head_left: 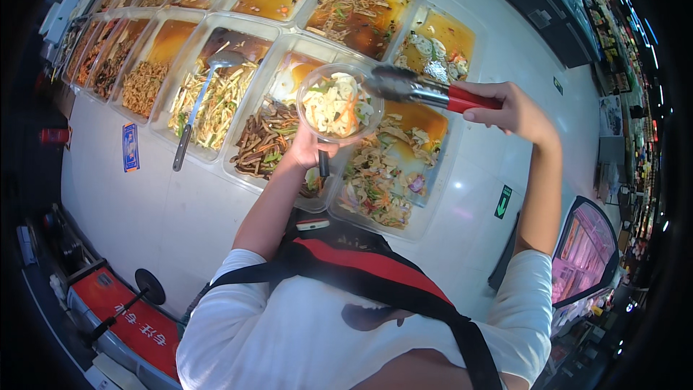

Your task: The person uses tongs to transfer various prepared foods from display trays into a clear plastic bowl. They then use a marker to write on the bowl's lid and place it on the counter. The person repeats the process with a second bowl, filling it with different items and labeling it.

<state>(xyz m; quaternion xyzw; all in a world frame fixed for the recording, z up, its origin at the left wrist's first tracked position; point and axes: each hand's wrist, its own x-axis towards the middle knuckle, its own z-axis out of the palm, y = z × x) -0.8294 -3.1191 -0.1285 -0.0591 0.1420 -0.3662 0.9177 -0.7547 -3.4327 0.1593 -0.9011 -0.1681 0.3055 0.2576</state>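
My left hand (307, 146) is closed around a round clear plastic bowl (300, 105), holding it above the food trays. Pale sliced food with orange shreds (336, 105) fills the bowl. In my right hand (514, 108) are tongs (426, 92), gripped by their red handle, the dark blurred tips at the bowl's right rim. Beneath the bowl lie dark brown strips with green pieces (263, 137) in a clear tray. Pale sliced food (372, 191) fills part of the tray to the right. A black utensil handle (323, 165) shows just below my left hand; its other end is hidden.
Several clear trays of mixed dishes extend left and back. A slotted spoon (196, 105) rests in one with pale shreds. A blue card (130, 148) lies left of the trays. A pink-lit display case (583, 253) stands right, a red-topped counter (119, 310) lower left.
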